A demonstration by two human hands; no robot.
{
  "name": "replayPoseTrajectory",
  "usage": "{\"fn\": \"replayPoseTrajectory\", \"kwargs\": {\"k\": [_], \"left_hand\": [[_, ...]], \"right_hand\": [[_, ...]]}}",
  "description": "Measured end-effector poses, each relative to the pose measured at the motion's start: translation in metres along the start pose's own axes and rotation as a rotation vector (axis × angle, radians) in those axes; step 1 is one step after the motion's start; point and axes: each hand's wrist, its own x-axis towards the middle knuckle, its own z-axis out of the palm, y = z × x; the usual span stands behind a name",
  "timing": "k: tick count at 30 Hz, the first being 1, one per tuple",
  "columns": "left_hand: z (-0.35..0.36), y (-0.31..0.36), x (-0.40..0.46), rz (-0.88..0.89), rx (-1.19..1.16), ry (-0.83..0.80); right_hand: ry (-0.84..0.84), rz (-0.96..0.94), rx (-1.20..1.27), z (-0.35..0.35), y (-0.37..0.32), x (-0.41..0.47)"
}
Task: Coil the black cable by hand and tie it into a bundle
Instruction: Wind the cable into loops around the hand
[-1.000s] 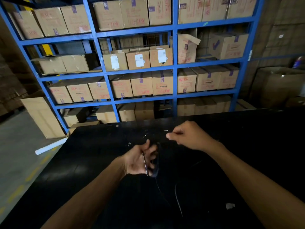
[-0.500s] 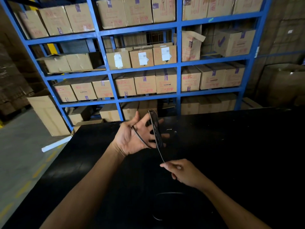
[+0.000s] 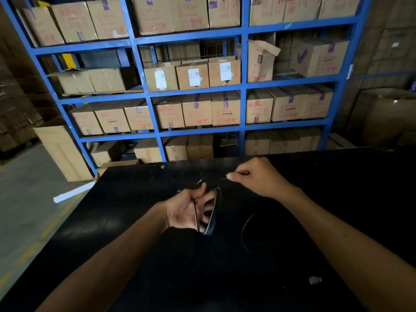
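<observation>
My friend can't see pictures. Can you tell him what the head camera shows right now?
A person's left hand holds loops of black cable over a black table, while the right hand pinches the cable and pulls it out to the side. Behind stand blue shelves full of cardboard boxes.

Black table (image 3: 135, 221) with loose cable (image 3: 247, 224) loop and pale scrap (image 3: 314, 280).

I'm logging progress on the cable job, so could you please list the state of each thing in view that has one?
black cable: partly coiled around the left hand, loose tail on the table, not tied.
left hand: palm up, loops around it.
right hand: pinching the cable, pulled away from the coil.
torn box: flap open, on the shelf.
white tube: lying on the floor.
</observation>
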Motion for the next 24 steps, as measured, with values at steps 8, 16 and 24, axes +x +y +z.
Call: {"fn": "replayPoseTrajectory", "kwargs": {"k": [8,16,24], "left_hand": [[-0.014,0.032,-0.004,0.35,-0.251,0.074],[0.013,0.042,-0.014,0.394,-0.302,-0.244],[0.027,0.003,-0.012,0.084,0.01,-0.486]], "right_hand": [[-0.091,0.154,0.676,0.072,0.002,-0.063],[-0.225,0.287,0.699,0.107,0.032,-0.074],[0.0,0.18,0.164,0.04,0.046,-0.014]]}}
